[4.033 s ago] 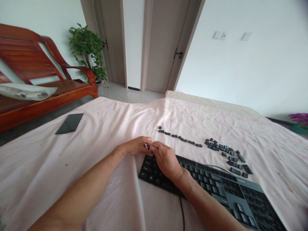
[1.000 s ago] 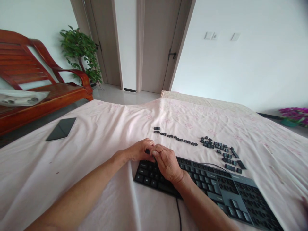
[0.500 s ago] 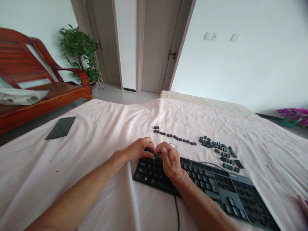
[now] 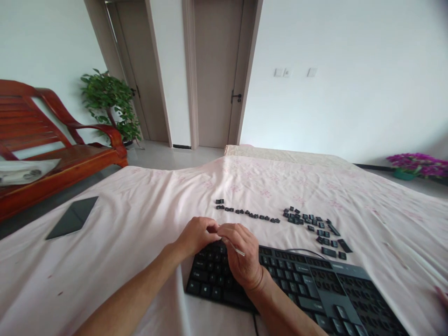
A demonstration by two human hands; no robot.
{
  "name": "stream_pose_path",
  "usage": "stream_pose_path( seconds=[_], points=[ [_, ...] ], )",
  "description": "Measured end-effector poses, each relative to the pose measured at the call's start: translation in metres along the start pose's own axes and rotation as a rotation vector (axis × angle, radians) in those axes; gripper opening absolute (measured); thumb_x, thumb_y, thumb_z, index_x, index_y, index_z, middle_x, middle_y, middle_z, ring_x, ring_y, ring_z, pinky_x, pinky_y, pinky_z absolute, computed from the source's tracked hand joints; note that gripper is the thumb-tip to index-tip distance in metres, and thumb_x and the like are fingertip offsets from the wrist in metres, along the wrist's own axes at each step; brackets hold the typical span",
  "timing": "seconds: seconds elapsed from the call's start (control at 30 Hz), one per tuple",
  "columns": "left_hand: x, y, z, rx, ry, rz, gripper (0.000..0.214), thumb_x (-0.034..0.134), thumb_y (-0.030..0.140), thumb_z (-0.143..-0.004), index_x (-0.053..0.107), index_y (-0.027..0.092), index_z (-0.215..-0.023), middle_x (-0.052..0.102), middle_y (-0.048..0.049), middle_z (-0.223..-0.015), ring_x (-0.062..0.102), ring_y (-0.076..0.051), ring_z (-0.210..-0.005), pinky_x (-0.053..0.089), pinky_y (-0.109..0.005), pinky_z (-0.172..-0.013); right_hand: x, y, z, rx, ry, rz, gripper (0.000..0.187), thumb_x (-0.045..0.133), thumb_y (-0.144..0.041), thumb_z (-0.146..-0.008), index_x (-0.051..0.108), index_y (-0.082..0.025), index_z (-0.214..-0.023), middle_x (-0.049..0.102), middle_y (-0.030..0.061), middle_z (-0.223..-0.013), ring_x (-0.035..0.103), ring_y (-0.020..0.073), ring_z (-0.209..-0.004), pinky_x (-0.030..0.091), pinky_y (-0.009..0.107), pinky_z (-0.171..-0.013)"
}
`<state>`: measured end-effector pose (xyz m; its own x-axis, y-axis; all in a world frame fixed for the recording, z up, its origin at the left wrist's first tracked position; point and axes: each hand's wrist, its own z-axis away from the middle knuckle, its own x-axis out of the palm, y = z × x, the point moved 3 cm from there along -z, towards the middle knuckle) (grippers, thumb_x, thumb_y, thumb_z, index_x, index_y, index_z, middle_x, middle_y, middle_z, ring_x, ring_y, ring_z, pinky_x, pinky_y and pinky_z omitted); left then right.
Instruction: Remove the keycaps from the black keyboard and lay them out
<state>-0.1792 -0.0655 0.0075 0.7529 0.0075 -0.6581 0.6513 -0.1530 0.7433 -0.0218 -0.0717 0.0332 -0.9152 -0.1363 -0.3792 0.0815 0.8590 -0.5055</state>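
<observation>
A black computer keyboard [image 4: 294, 280] lies at a slant on the pink cloth. Several of its key places are bare on the right side. At its upper left edge my two hands meet, fingertips together. My right hand [image 4: 243, 252] is closed around a thin white stick [image 4: 234, 246] that slants down across the fingers. Pinched fingers of my left hand [image 4: 199, 235] touch my right fingertips, and what lies between them is hidden. Just beyond the hands, loose black keycaps [image 4: 248, 213] form a row. A scattered group of keycaps [image 4: 308, 219] lies farther right.
A dark phone-like slab [image 4: 73, 217] rests on the cloth at left. At right lies another thin pale stick [image 4: 397, 255], and part of a hand [image 4: 441, 295] shows at the frame's edge. Behind stand a wooden bench [image 4: 63, 140], a plant [image 4: 110, 105] and purple flowers [image 4: 416, 163].
The view has tilted up and shifted slightly. My right hand has turned, so the stick now points down to the right across its fingers. My left fingers have drawn closer together.
</observation>
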Motion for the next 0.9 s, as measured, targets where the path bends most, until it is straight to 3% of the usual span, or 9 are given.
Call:
stream_pose_path(
  seconds=[0.1, 0.2, 0.3, 0.57, 0.73, 0.9],
  points=[
    [0.003, -0.009, -0.012, -0.039, 0.042, 0.105, 0.018, 0.064, 0.024, -0.072, 0.073, 0.018, -0.087, 0.073, 0.0004, -0.081, 0.066, -0.016, -0.077, 0.047, -0.023, -0.071, -0.007, 0.012, -0.002, 0.168, 0.201, -0.112, 0.024, 0.04, -0.018, -0.096, 0.064, -0.021, -0.092, 0.066, 0.0048, -0.089, 0.061, 0.0176, -0.082, 0.048, 0.033, -0.075],
    [-0.001, -0.016, -0.033, -0.041, 0.136, 0.146, 0.023, 0.063, 0.027, -0.075, 0.072, 0.019, -0.094, 0.073, -0.0015, -0.086, 0.067, -0.017, -0.081, 0.048, -0.024, -0.074, -0.01, 0.027, -0.002, 0.42, 0.392, -0.216, 0.029, 0.038, -0.03, -0.099, 0.063, -0.02, -0.088, 0.066, 0.0044, -0.086, 0.058, 0.0149, -0.07, 0.047, 0.028, -0.062],
    [-0.005, -0.018, -0.061, -0.014, 0.194, 0.104, 0.021, 0.06, 0.028, -0.079, 0.072, 0.021, -0.095, 0.074, -0.0013, -0.087, 0.067, -0.017, -0.082, 0.049, -0.024, -0.075, -0.01, 0.035, -0.001, 0.583, 0.488, -0.279, 0.033, 0.04, -0.039, -0.098, 0.062, -0.018, -0.084, 0.066, 0.0043, -0.085, 0.054, 0.0123, -0.059, 0.044, 0.025, -0.053],
    [0.001, -0.016, -0.12, 0.031, 0.19, -0.334, 0.017, 0.063, 0.031, -0.078, 0.074, 0.025, -0.089, 0.073, -0.0003, -0.093, 0.065, -0.017, -0.088, 0.046, -0.025, -0.081, -0.012, 0.039, -0.002, 0.607, 0.496, -0.32, 0.036, 0.04, -0.042, -0.097, 0.062, -0.017, -0.082, 0.067, 0.0048, -0.084, 0.054, 0.0116, -0.057, 0.041, 0.025, -0.053],
    [0.001, -0.022, -0.132, 0.016, 0.169, -0.416, 0.011, 0.068, 0.031, -0.073, 0.076, 0.027, -0.08, 0.073, -0.0002, -0.094, 0.062, -0.02, -0.093, 0.041, -0.029, -0.092, -0.013, 0.043, -0.001, 0.628, 0.513, -0.344, 0.035, 0.041, -0.043, -0.097, 0.062, -0.017, -0.084, 0.068, 0.005, -0.085, 0.054, 0.0119, -0.057, 0.041, 0.026, -0.053],
    [0.002, -0.028, -0.135, -0.001, 0.134, -0.442, 0.014, 0.068, 0.034, -0.072, 0.077, 0.027, -0.081, 0.074, -0.0007, -0.093, 0.063, -0.021, -0.093, 0.041, -0.029, -0.091, -0.013, 0.043, -0.002, 0.625, 0.509, -0.354, 0.035, 0.041, -0.043, -0.097, 0.062, -0.017, -0.083, 0.068, 0.0044, -0.084, 0.054, 0.0113, -0.057, 0.041, 0.025, -0.053]
  ],
)
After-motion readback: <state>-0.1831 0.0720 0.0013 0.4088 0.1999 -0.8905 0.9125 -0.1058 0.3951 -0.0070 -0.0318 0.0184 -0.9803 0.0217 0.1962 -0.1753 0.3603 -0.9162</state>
